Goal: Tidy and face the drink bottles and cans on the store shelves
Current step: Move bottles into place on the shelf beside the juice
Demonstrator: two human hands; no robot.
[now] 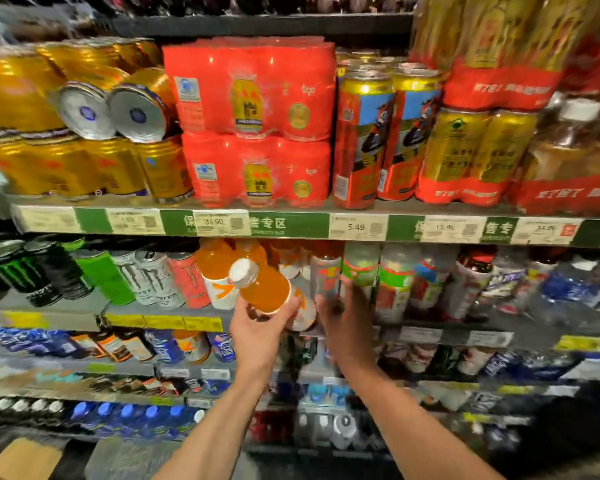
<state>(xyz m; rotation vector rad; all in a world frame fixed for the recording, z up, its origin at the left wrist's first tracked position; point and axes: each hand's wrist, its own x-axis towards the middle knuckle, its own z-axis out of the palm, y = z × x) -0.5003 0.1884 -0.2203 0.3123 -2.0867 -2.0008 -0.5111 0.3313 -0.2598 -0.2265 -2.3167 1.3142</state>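
My left hand (257,325) grips an orange drink bottle (265,287) with a white cap, tilted so the cap points up and left, in front of the second shelf. More orange bottles (219,268) stand behind it on that shelf. My right hand (343,313) reaches toward a clear bottle with a red and green label (326,275) just right of the orange row; motion blur hides whether the fingers hold it. Bottles with green and red labels (394,282) stand further right.
The top shelf (291,225) carries gold cans, red multipacks (253,123) and tall red cans (361,140); two gold cans (111,112) lie on their sides. Energy drink cans (142,275) fill the second shelf's left. Lower shelves hold blue bottles. A cardboard box (18,462) sits bottom left.
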